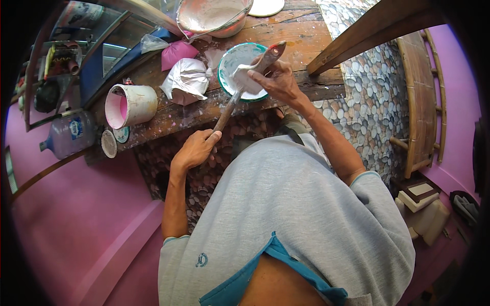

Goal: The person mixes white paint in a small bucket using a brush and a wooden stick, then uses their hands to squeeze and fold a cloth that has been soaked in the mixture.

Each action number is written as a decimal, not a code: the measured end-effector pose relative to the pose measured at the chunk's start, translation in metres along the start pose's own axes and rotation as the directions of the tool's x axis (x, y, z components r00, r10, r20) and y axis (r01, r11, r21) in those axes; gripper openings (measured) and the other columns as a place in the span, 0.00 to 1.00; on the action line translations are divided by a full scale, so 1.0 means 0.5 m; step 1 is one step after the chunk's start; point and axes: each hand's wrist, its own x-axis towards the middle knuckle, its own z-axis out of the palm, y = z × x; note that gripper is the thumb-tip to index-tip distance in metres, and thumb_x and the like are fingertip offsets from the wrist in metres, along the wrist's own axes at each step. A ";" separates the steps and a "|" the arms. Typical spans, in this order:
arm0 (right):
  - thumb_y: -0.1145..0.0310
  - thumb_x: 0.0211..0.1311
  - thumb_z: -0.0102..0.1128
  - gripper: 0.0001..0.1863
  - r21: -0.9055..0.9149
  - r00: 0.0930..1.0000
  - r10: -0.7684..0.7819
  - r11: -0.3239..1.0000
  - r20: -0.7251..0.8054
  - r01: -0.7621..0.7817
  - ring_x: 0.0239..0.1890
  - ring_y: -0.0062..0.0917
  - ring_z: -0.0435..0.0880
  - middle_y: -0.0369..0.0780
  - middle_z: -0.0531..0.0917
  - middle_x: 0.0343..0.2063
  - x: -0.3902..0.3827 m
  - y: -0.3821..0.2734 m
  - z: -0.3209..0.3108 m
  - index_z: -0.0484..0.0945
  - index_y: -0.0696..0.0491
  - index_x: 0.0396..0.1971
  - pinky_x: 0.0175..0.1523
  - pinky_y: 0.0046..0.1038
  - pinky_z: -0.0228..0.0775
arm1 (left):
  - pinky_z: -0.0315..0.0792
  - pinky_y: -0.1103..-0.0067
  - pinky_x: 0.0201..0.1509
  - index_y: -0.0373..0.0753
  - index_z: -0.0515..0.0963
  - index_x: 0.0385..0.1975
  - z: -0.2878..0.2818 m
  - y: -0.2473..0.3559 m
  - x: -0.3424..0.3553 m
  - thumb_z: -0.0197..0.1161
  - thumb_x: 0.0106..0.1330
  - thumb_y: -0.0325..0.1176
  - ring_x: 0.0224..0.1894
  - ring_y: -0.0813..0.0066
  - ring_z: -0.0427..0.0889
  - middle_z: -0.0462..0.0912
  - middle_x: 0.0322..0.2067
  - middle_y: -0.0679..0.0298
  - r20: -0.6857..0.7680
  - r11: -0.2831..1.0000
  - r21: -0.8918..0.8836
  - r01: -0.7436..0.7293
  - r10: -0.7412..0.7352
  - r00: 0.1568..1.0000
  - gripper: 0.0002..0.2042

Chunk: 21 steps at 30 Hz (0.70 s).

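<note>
- While my left grip is closed around a wooden stick, my right grip clasps a wooden-handled scraper smeared white.
- Their ends come together above the teal-rimmed tub on the desk; whether they touch, I cannot tell.
- Left of the tub sit a white plastic bag and a pink-lined bucket.
</note>
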 end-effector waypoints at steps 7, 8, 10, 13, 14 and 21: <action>0.69 0.55 0.67 0.14 0.086 0.964 0.100 0.993 -0.245 -0.081 0.31 0.18 0.81 0.39 0.84 0.29 0.007 0.031 -0.047 0.79 0.58 0.41 0.36 0.21 0.74 | 0.75 0.78 0.35 0.32 0.73 0.38 -0.026 -0.044 0.000 0.46 0.72 0.49 0.28 0.75 0.79 0.78 0.25 0.61 0.127 0.938 -0.342 -0.056 0.105 0.986 0.22; 0.69 0.55 0.67 0.14 0.085 0.966 0.099 0.993 -0.240 -0.081 0.31 0.18 0.81 0.39 0.84 0.29 0.003 0.032 -0.049 0.79 0.58 0.41 0.36 0.21 0.74 | 0.75 0.78 0.35 0.32 0.73 0.38 -0.034 -0.046 0.001 0.46 0.72 0.49 0.28 0.75 0.79 0.78 0.25 0.61 0.124 0.936 -0.346 -0.057 0.106 0.987 0.22; 0.69 0.56 0.67 0.14 0.229 0.954 0.132 0.971 -0.269 -0.070 0.32 0.19 0.81 0.38 0.84 0.30 -0.009 0.034 -0.050 0.79 0.58 0.40 0.38 0.20 0.74 | 0.75 0.77 0.39 0.33 0.73 0.40 -0.051 -0.043 0.001 0.45 0.72 0.48 0.31 0.74 0.80 0.79 0.26 0.61 0.197 0.892 -0.449 -0.046 0.149 0.969 0.21; 0.70 0.56 0.67 0.14 0.269 0.957 0.160 0.959 -0.244 -0.092 0.34 0.18 0.81 0.39 0.84 0.32 -0.026 0.020 -0.046 0.79 0.58 0.41 0.40 0.20 0.73 | 0.75 0.76 0.39 0.33 0.74 0.39 -0.068 -0.053 0.009 0.46 0.72 0.47 0.32 0.74 0.80 0.79 0.29 0.61 0.227 0.865 -0.502 0.020 0.110 0.968 0.20; 0.71 0.55 0.67 0.14 0.266 0.957 0.159 0.960 -0.241 -0.093 0.35 0.18 0.81 0.39 0.84 0.32 -0.032 0.014 -0.043 0.79 0.58 0.42 0.40 0.20 0.73 | 0.74 0.76 0.38 0.33 0.74 0.39 -0.070 -0.058 0.013 0.45 0.72 0.46 0.32 0.75 0.79 0.78 0.30 0.62 0.240 0.840 -0.538 0.072 0.071 0.968 0.20; 0.74 0.56 0.66 0.13 0.319 0.949 0.089 0.948 -0.301 0.012 0.38 0.20 0.81 0.39 0.83 0.34 -0.052 -0.025 -0.016 0.78 0.59 0.42 0.45 0.21 0.74 | 0.72 0.81 0.33 0.36 0.70 0.47 -0.074 -0.098 0.054 0.44 0.73 0.42 0.30 0.80 0.73 0.74 0.33 0.67 0.157 0.746 -0.664 -0.056 0.213 0.964 0.16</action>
